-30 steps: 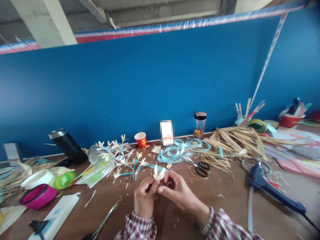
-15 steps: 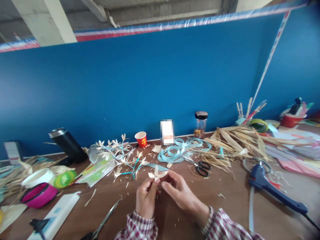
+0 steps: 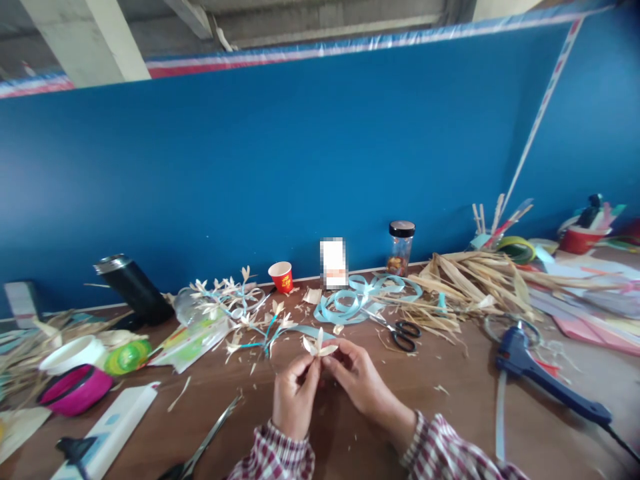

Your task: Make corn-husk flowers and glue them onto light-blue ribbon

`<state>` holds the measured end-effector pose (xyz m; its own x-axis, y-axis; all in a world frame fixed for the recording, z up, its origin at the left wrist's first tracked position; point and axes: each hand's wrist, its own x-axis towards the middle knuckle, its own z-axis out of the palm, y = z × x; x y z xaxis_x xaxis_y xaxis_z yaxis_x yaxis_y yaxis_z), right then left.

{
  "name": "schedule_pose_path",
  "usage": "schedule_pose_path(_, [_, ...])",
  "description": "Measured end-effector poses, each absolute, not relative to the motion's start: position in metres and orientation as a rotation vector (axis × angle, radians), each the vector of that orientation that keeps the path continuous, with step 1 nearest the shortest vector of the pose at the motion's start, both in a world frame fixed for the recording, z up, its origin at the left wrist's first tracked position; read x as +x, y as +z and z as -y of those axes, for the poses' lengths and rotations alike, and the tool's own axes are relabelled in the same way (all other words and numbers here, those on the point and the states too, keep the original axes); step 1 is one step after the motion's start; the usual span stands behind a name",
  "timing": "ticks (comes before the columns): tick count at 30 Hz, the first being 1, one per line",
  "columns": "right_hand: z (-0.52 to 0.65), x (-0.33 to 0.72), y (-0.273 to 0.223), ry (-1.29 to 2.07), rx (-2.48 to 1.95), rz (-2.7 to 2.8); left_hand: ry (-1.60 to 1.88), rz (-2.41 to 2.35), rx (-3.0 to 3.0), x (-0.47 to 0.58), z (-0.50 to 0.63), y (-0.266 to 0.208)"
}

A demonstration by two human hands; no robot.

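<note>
**Flower [image 3: 319, 347] held up by its base**

Petals [image 3: 321, 336] could be bent or torn if pressed too hard by the right hand [image 3: 364, 381]; the whole could be dropped if the grip of the left hand [image 3: 294, 395] were loosened; the base is pinched over the table [image 3: 450, 377] between left thumb and fingers, petals spread above them; right fingers are curled close beside it, whether pinching cannot be told.

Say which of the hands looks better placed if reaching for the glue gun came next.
Probably the right hand: the glue gun lies to its right. The left hand is farther away and pinches the flower from below.
</note>
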<state>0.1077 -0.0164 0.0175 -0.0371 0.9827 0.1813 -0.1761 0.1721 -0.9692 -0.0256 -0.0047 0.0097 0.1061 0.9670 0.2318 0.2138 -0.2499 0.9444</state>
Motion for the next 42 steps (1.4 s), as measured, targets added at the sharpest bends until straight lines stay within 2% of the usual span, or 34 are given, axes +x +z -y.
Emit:
schedule_pose_path(14, [0.014,0.109,0.014,1.116,-0.994,1.194,1.335,-1.132,1.822,-0.025,0.004,0.004])
schedule_pose_path(21, [0.015,0.109,0.014,1.157,-1.001,1.132,1.275,-1.234,1.710,-0.026,0.005,0.001])
schedule_pose_path(32, [0.009,0.106,0.002,1.334,-0.744,1.011,1.258,-1.182,1.720,-0.026,0.004,0.003])
schedule_pose_path(42, [0.010,0.107,0.005,1.328,-0.819,1.014,1.267,-1.217,1.645,-0.023,0.006,0.006])
